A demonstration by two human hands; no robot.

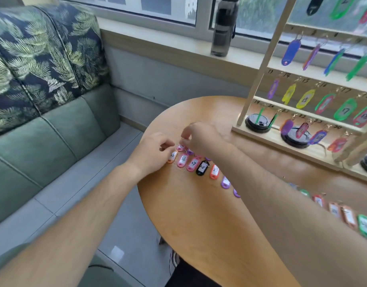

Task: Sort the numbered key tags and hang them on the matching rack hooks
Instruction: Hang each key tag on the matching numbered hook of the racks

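Picking numbered tags (194,163) from the tabletop (199,214) row.
Pinching orange tag (172,156) with left hand (155,150), pink tag (180,148) ring with right hand (201,137); next, lifting toward matching rack (259,79) hook.

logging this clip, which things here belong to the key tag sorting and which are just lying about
Job: key tags in a row on the table; wooden rack; tags already hung on it; left hand and right hand, at the row.
Lying about: dark water bottle on the sill; leaf-print sofa.
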